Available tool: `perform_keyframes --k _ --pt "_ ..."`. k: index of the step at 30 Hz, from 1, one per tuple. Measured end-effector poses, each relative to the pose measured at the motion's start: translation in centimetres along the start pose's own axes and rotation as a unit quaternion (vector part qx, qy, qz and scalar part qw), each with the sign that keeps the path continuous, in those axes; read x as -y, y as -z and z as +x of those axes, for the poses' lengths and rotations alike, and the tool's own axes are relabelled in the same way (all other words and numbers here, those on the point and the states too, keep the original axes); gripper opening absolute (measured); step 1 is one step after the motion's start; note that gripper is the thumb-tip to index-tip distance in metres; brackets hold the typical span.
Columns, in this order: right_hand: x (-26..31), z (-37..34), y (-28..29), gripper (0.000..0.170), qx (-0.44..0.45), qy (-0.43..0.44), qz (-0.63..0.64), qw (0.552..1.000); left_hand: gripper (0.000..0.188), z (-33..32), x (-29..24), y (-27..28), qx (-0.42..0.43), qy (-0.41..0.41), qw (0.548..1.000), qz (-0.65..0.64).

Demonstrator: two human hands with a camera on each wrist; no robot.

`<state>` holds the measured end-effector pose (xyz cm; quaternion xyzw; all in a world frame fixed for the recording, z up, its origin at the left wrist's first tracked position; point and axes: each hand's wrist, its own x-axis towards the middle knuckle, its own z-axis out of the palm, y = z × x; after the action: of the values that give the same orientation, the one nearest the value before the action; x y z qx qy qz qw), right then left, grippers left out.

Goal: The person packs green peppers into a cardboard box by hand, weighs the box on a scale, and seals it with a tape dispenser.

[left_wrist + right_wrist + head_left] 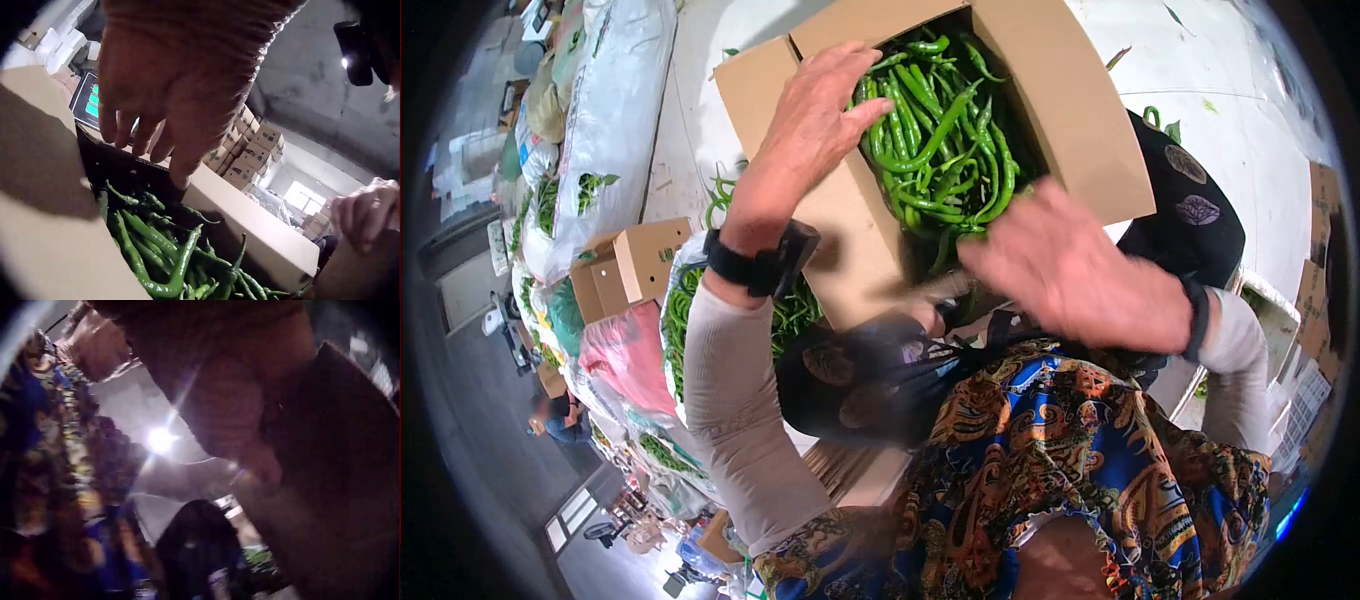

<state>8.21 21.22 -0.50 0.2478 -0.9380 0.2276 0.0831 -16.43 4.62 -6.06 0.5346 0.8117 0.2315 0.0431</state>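
Long green chili peppers (940, 130) fill a cardboard box (1055, 100) with raised flaps. My left hand (815, 125) lies over the box's left side, fingers extended toward its far corner and thumb reaching above the peppers. In the left wrist view, the left hand (175, 87) has its fingers hanging by the box edge. At the box's near right corner, my right hand (1075, 265) is blurred. The left wrist view shows that right hand (365, 212) with fingers curled over the top of a cardboard flap (350, 269). Dark, blurred cardboard (337, 469) stands beside it in the right wrist view.
Open sacks of green peppers (680, 340) and a smaller carton (645, 260) stand to the left. A large white plastic bag (615, 130) lies beyond them. Stacked cartons (253, 156) rise in the background. Another person (565, 420) is far off at left.
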Motion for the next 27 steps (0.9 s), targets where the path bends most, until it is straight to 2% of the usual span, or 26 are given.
perform_keyframes --k 1,4,6,8,10,11,13,15,17,19,20,21,22,23,25,26,27 --pt "1.7 -1.2 0.5 0.030 0.065 0.023 -0.022 0.997 0.049 -0.5 -0.2 0.5 -0.010 -0.009 1.000 -0.003" --pt "3.4 -2.8 0.6 0.034 0.043 0.028 -0.026 0.998 0.040 -1.7 -1.0 2.0 0.017 0.020 1.000 0.005" --pt "2.8 -3.0 0.3 0.039 -0.013 -0.013 0.016 1.000 0.038 -3.0 -0.3 1.6 0.022 0.027 0.999 -0.024" --pt "2.9 -3.2 0.2 0.040 0.000 -0.014 0.018 1.000 0.035 -3.6 -0.5 1.5 0.026 0.030 0.998 -0.051" --pt "3.1 -3.4 0.0 0.042 0.004 -0.011 0.007 1.000 0.034 -3.8 -2.1 1.5 0.117 0.040 0.990 -0.068" --pt "3.1 -3.3 0.0 0.042 0.005 -0.013 0.006 1.000 0.034 -4.1 -2.5 0.9 0.117 0.039 0.990 -0.069" --pt "2.9 -3.3 -0.2 0.044 0.000 -0.023 0.018 1.000 0.029 -5.3 -3.1 -1.3 0.063 -0.065 0.992 -0.089" --pt "3.2 -3.3 -0.1 0.044 0.008 -0.024 0.010 1.000 0.026 -5.2 -4.3 -2.6 0.047 -0.094 0.988 -0.111" --pt "3.3 -3.1 0.2 0.044 0.014 -0.027 0.001 1.000 0.022 -5.1 -6.0 -3.0 0.119 -0.093 0.988 0.006" --pt "2.9 -2.8 0.9 0.044 0.044 -0.038 0.042 0.997 0.019 -5.4 -6.0 -4.0 0.127 -0.112 0.985 0.035" --pt "2.5 -2.8 1.3 0.044 0.042 -0.040 0.040 0.998 0.015 -5.3 -6.2 -4.1 0.062 -0.159 0.985 0.034" --pt "2.0 -2.7 1.7 0.040 0.045 -0.045 0.094 0.994 0.014 -5.2 -6.2 -4.1 -0.004 -0.205 0.978 0.032" --pt "1.6 -2.6 2.1 0.037 0.047 -0.050 0.149 0.986 0.021 -5.3 -6.3 -3.8 0.072 -0.177 0.980 0.058" --pt "1.2 -2.6 2.5 0.037 0.045 -0.051 0.149 0.987 0.021 -5.2 -6.7 -3.1 0.073 -0.179 0.979 0.059" --pt "0.2 -2.6 3.3 0.029 0.046 -0.102 0.240 0.964 0.015 -4.8 -7.6 -1.9 0.025 -0.171 0.981 0.085" --pt "-0.3 -2.4 3.8 0.027 0.034 -0.148 0.295 0.943 0.015 -4.5 -8.3 -1.0 0.028 -0.173 0.981 0.083" --pt "-0.8 -2.5 3.5 0.024 0.017 -0.157 0.305 0.939 0.015 -4.0 -8.9 0.2 0.028 -0.146 0.981 0.127"
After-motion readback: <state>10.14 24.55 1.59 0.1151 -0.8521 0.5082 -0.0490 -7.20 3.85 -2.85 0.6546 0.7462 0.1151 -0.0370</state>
